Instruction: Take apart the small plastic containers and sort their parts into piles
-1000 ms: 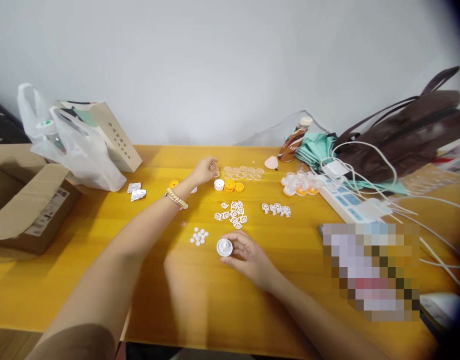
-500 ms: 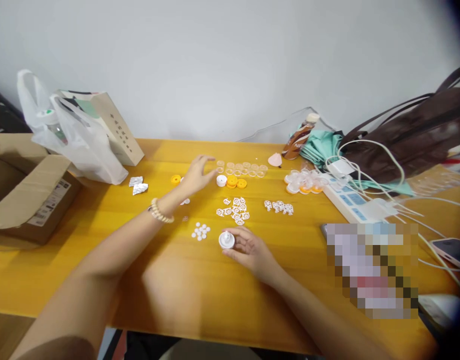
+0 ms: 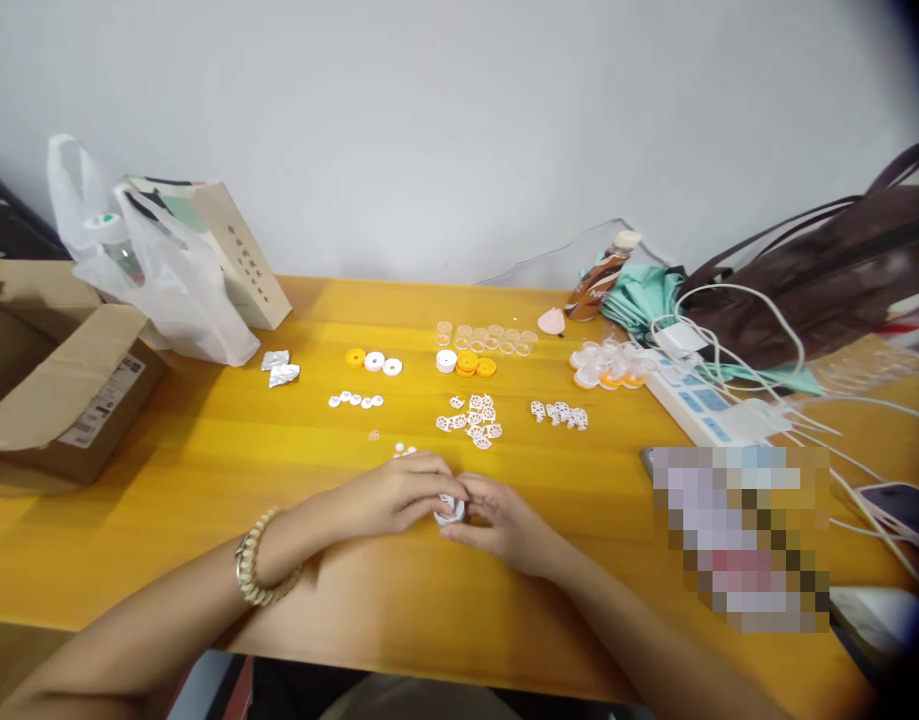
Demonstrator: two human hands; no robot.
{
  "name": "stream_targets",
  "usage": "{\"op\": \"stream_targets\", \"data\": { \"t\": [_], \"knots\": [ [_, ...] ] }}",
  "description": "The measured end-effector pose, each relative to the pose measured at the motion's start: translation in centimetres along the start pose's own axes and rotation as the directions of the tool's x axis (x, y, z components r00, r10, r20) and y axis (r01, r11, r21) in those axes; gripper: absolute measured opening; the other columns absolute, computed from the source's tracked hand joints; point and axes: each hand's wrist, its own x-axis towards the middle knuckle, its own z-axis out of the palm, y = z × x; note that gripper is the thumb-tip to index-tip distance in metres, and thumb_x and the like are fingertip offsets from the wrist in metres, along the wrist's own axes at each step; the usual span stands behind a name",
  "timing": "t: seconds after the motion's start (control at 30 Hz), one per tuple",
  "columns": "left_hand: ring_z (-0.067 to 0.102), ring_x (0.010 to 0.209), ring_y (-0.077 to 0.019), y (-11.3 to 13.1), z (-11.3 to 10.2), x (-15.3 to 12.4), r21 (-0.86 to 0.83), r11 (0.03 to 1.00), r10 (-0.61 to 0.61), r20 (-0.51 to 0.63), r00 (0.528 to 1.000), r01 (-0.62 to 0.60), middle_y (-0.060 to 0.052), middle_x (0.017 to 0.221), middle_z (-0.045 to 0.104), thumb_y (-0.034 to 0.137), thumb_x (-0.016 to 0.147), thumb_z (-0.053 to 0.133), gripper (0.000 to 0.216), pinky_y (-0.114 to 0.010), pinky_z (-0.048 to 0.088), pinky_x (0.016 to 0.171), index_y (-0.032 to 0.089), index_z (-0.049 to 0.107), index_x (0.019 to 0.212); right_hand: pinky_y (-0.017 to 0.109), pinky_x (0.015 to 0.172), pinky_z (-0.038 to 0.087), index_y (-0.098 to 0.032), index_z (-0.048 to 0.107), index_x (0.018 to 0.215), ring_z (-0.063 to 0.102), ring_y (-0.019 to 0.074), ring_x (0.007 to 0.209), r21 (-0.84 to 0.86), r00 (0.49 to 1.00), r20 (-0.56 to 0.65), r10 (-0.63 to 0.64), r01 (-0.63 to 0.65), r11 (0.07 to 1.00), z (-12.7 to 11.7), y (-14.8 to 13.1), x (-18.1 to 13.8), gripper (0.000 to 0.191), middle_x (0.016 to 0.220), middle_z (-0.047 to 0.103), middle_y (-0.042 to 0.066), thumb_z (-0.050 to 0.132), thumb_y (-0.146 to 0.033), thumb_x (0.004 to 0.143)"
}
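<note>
Both hands meet near the front middle of the yellow table (image 3: 204, 470). My left hand (image 3: 388, 497) and my right hand (image 3: 500, 518) are closed together around a small round white plastic part (image 3: 450, 508), which shows only between the fingertips. Just behind the left hand lie a few small white discs (image 3: 403, 450), partly hidden. Farther back sit white lattice pieces (image 3: 472, 419), a row of clear small cups (image 3: 483, 337), and orange and white rings (image 3: 465, 362).
A cardboard box (image 3: 50, 380) stands at the left edge, with a white plastic bag (image 3: 159, 280) and a paper carton (image 3: 226, 250) behind it. On the right are a power strip (image 3: 699, 400) with white cables, a brown bag (image 3: 819, 270), a bottle (image 3: 601, 275) and a phone (image 3: 905, 510).
My left hand drew back from the far row of clear cups to the front and joined the right hand on the white part. The view shifted slightly.
</note>
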Motion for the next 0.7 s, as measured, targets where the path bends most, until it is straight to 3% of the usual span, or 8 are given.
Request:
{"op": "stream_targets", "data": {
  "t": [0.23,0.37,0.47,0.5,0.53,0.57,0.67,0.7],
  "knots": [
    [0.057,0.078,-0.0148,1.3,2.0,-0.5,0.010,0.998,-0.047,-0.356,0.933,0.054,-0.005,0.085,0.062,0.014,0.087,0.048,0.017,-0.027,0.046,0.072,0.021,0.061,0.095,0.026,0.070,0.047,-0.021,0.057,0.090,0.054,0.0146,0.077,-0.425,0.964,-0.139,-0.226,0.148,0.893,0.8,-2.2,-0.2,0.013,0.082,0.054,0.002,0.062,-0.025,0.079],
    [0.056,0.077,-0.0146,2.0,2.0,-0.4,0.182,0.981,0.150,-0.511,0.846,-0.064,-0.004,0.084,0.061,0.007,0.084,0.050,0.022,-0.028,0.046,0.072,0.021,0.058,0.099,0.027,0.072,0.047,-0.025,0.053,0.107,0.054,0.0161,0.078,-0.586,0.900,-0.200,-0.387,0.207,0.783,1.2,-2.8,-1.0,0.026,0.084,0.053,0.003,0.059,-0.024,0.081],
    [0.055,0.075,-0.0140,3.0,-0.4,-0.5,0.367,0.927,0.341,-0.740,0.580,-0.077,-0.001,0.078,0.057,0.004,0.082,0.050,0.023,-0.027,0.046,0.070,0.022,0.057,0.095,0.029,0.072,0.049,-0.026,0.052,0.111,0.056,0.0171,0.078,-0.632,0.916,-0.175,-0.361,0.177,0.755,0.9,-2.0,-1.3,0.031,0.085,0.054,0.004,0.059,-0.024,0.081],
    [0.055,0.075,-0.0141,3.5,-1.4,-0.5,0.373,0.928,0.339,-0.822,0.457,-0.017,-0.001,0.078,0.057,0.004,0.081,0.051,0.022,-0.028,0.045,0.070,0.022,0.058,0.092,0.030,0.074,0.049,-0.027,0.052,0.112,0.056,0.0175,0.080,-0.631,0.925,-0.154,-0.348,0.179,0.755,0.8,-1.8,-1.3,0.031,0.087,0.055,0.005,0.058,-0.024,0.081],
    [0.055,0.074,-0.0139,3.8,-2.2,-0.4,0.345,0.938,0.306,-0.864,0.400,0.027,-0.001,0.079,0.057,0.005,0.081,0.053,0.020,-0.028,0.045,0.070,0.022,0.059,0.091,0.031,0.076,0.049,-0.027,0.052,0.113,0.057,0.0180,0.083,-0.621,0.931,-0.130,-0.341,0.191,0.760,0.6,-1.6,-1.2,0.032,0.091,0.056,0.006,0.058,-0.023,0.082],
    [0.055,0.075,-0.0136,4.1,-2.8,-0.4,0.292,0.955,0.242,-0.860,0.450,0.043,-0.001,0.079,0.058,0.007,0.081,0.055,0.017,-0.028,0.045,0.070,0.021,0.060,0.089,0.031,0.079,0.048,-0.027,0.052,0.115,0.058,0.0184,0.087,-0.603,0.936,-0.102,-0.336,0.210,0.769,0.6,-1.6,-1.1,0.033,0.096,0.057,0.006,0.057,-0.023,0.083],
    [0.056,0.074,-0.0122,4.2,-3.0,0.0,-0.016,0.996,-0.078,-0.680,0.729,0.092,-0.001,0.082,0.061,0.015,0.082,0.058,0.012,-0.026,0.046,0.068,0.022,0.062,0.091,0.034,0.085,0.046,-0.025,0.051,0.116,0.057,0.0197,0.097,-0.552,0.950,0.013,-0.313,0.268,0.790,0.5,-1.7,-0.5,0.033,0.107,0.059,0.008,0.055,-0.021,0.083],
    [0.057,0.073,-0.0116,3.9,-2.6,0.2,-0.146,0.982,-0.187,-0.608,0.771,0.123,-0.001,0.082,0.062,0.018,0.082,0.059,0.013,-0.025,0.046,0.066,0.022,0.062,0.095,0.034,0.085,0.046,-0.024,0.053,0.113,0.057,0.0199,0.096,-0.550,0.954,0.052,-0.294,0.273,0.789,0.5,-1.8,-0.4,0.031,0.105,0.061,0.008,0.057,-0.020,0.082]
  ]
}}
